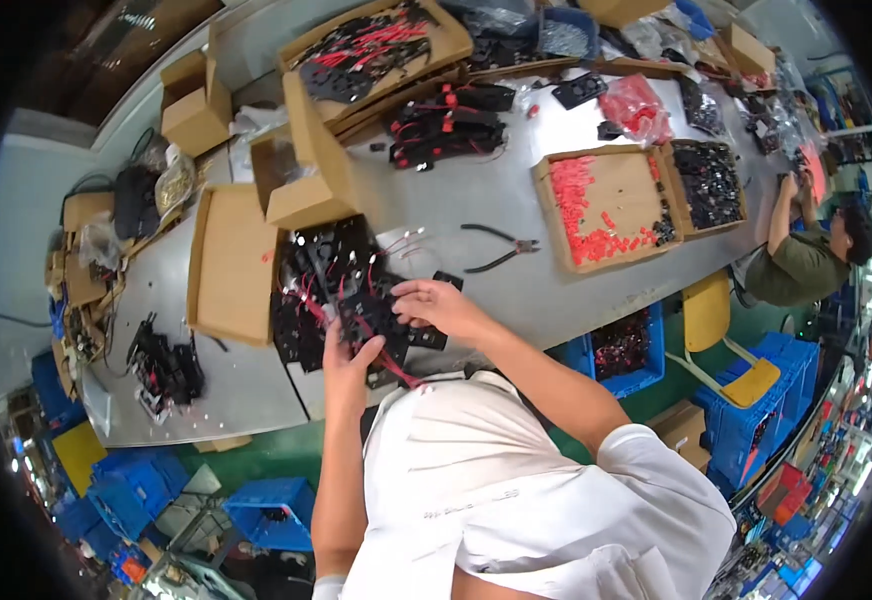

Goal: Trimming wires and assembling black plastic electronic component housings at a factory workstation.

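Observation:
At the table's near edge lies a pile of flat black plastic parts (331, 255) with thin red and black wires. My left hand (346, 365) is at the pile's near side, its thumb and fingers around a black part with red wires (364, 322). Some of those wires trail toward the white apron. Just to the right, my right hand (446, 308) is over the pile's edge with its fingers bent and slightly apart. I see nothing held in it. Its fingertips are close to the black parts, but I cannot tell whether they touch.
Black-handled cutting pliers (499, 247) lie right of the pile. Beyond them stands a shallow box of red connectors (576, 258). A flat cardboard tray (231, 270) sits at left, a wired bundle of black parts (449, 122) farther back. Another person (806, 250) works at far right.

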`<state>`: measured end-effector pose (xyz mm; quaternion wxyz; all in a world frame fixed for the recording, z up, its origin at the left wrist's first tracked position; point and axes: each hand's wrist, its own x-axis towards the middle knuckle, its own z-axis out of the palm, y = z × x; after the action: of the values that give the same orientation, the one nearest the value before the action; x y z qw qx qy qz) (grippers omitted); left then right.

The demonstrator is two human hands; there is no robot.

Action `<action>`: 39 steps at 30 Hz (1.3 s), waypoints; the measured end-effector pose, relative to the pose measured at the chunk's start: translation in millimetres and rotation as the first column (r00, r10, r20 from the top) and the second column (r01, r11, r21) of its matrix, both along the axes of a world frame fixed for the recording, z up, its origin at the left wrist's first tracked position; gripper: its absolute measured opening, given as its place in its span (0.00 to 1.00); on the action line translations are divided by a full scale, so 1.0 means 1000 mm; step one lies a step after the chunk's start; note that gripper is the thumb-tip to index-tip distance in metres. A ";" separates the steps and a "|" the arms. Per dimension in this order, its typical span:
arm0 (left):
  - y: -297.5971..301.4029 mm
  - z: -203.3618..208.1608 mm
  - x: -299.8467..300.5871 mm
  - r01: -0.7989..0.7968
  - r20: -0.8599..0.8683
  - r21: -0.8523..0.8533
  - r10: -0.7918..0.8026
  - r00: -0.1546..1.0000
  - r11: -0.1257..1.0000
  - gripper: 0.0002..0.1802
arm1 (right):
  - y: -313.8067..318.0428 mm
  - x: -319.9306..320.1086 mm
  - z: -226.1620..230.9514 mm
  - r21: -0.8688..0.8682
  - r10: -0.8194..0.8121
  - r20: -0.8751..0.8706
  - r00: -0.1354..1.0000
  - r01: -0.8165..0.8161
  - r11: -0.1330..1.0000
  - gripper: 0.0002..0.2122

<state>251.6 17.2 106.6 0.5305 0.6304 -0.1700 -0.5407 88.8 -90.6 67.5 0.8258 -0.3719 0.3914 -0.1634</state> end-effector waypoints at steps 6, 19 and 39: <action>-0.009 0.014 -0.016 0.235 0.187 -0.053 -0.221 0.957 0.971 0.33 | 0.034 -0.006 0.004 0.053 -0.053 0.037 0.998 0.051 0.997 0.18; 0.003 -0.004 -0.035 0.154 -0.224 -0.073 -0.167 0.960 0.985 0.26 | 0.049 -0.037 -0.001 -0.309 -0.116 0.027 0.993 0.119 0.944 0.16; 0.009 -0.004 -0.040 0.099 -0.228 -0.065 -0.111 0.967 0.993 0.21 | 0.075 -0.050 0.021 -0.417 -0.053 -0.175 0.983 -0.025 0.908 0.17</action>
<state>211.4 26.2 102.5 0.5340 0.5390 -0.1547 -0.6328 39.0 -15.4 89.0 0.6865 -0.5504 0.4242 -0.2144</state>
